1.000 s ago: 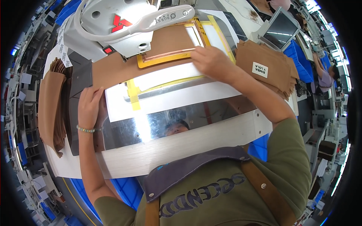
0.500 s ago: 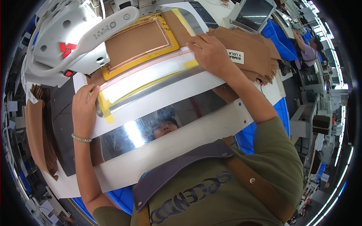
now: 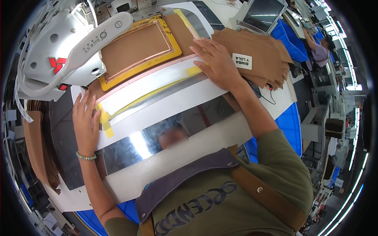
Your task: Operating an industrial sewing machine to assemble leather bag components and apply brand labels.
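Observation:
My left hand lies at the left end of the taped strip, its fingers spread and extended beside a piece of yellow tape. At the right end my right hand rests with its fingers apart near another tape strip. Between them runs a white sheet with a pinkish upper edge and yellow tape along it. Just beyond, a brown panel lies under a yellow frame with a copper-coloured inner border. Neither hand grips anything that I can see.
A white machine head with a pale curved handle stands at the upper left. Brown cut pieces are stacked at the right, more at the left. A blue bin, a screen and a co-worker are farther right.
The fingers of both hands have spread and loosened on the strip's ends. The whole view has shifted slightly; the frame and brown panel keep their place between the hands.

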{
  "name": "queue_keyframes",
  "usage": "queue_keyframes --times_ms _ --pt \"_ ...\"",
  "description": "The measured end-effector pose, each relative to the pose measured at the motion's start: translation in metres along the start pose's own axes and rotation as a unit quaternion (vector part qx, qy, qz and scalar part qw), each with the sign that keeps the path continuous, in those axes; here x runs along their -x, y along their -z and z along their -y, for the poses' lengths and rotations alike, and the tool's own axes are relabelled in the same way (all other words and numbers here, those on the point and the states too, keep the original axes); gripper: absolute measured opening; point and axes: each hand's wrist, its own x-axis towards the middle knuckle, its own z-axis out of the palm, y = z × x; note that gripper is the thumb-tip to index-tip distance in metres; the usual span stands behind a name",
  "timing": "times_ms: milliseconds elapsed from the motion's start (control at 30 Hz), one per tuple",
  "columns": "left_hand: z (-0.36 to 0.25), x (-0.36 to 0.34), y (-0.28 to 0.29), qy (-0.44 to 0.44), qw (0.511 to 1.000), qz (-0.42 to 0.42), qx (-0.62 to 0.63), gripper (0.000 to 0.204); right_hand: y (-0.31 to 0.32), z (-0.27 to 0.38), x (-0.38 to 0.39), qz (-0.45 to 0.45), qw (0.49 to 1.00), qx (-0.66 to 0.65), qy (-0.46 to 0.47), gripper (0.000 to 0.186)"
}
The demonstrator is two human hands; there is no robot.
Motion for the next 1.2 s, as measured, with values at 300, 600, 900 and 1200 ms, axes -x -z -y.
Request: queue_keyframes --times_ms 300,600,900,1200 --pt "0.0090 0.0024 0.0086 0.024 0.995 -0.094 0.033 0.046 0.0067 -0.0010 -0.0037 0.030 1.000 0.003 0.004 0.039" --pt "0.0098 0.0062 0.0039 0.005 0.997 -0.003 -0.078 0.054 0.0107 0.0037 -0.0043 0.061 0.997 0.039 0.008 0.038" --pt "0.0061 0.0033 0.0070 0.009 0.995 -0.002 -0.095 0.056 0.0062 0.0005 -0.0006 0.049 0.998 0.026 0.001 0.036" --pt "0.0101 0.0065 0.0057 -0.014 0.999 0.040 -0.026 0.058 0.0017 0.0019 -0.0012 0.031 0.999 0.037 -0.001 0.039"
